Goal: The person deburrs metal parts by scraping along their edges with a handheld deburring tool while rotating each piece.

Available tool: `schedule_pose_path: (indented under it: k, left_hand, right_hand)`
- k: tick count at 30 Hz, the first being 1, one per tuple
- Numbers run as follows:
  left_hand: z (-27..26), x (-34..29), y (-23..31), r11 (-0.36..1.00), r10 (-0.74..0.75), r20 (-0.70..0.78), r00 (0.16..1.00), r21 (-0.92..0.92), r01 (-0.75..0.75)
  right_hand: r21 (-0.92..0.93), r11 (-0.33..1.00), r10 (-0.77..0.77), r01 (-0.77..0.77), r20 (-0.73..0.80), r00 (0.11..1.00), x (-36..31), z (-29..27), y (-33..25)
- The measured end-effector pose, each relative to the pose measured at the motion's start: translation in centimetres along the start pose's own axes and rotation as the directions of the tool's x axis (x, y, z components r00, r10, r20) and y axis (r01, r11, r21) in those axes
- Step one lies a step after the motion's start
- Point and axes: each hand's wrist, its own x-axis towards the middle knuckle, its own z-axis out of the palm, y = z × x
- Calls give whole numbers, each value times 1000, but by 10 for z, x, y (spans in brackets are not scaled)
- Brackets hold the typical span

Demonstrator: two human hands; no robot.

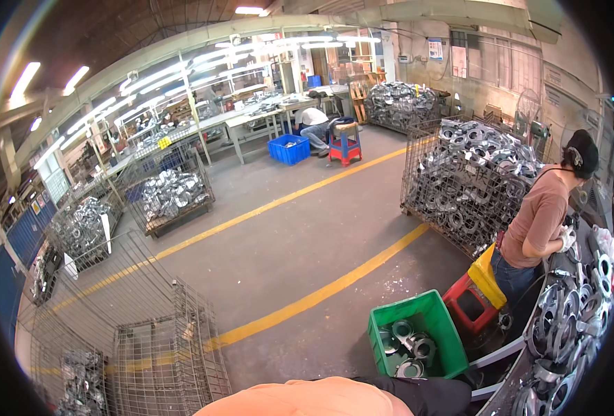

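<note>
Neither of my hands shows; only my orange top and a dark trouser leg come in at the lower edge. Closest to my body stands a green plastic crate, with several ring-shaped metal castings at its bottom. To the right, a heap of similar silvery castings covers a curved worktable. A co-worker in a brownish top stands at that table, turned toward it, a gloved hand near its edge. What that hand touches is too small to make out.
A red and yellow stool stands behind the co-worker. Wire cages of castings rise beyond; another wire cage stands at the near left. Yellow floor lines mark an aisle. Far off, a person crouches by a blue crate.
</note>
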Motion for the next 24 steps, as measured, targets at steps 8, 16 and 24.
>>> schedule_pose_path:
  k: [8, 16, 24]
  left_hand:
    - [31, 22, 0, 994, -15, 30, 999, -108, 18]
    - [31, 18, 10, 982, 5, -3, 1000, -189, -6]
    - [47, 32, 6, 945, 101, -45, 994, -307, -110]
  right_hand:
    - [2, 1000, -19, 20, -60, 998, 1, -27, 2]
    - [-67, 995, -81, 73, -130, 988, 1, -15, 17]
    - [-311, 879, -442, 362, -246, 862, -1, -11, 27]
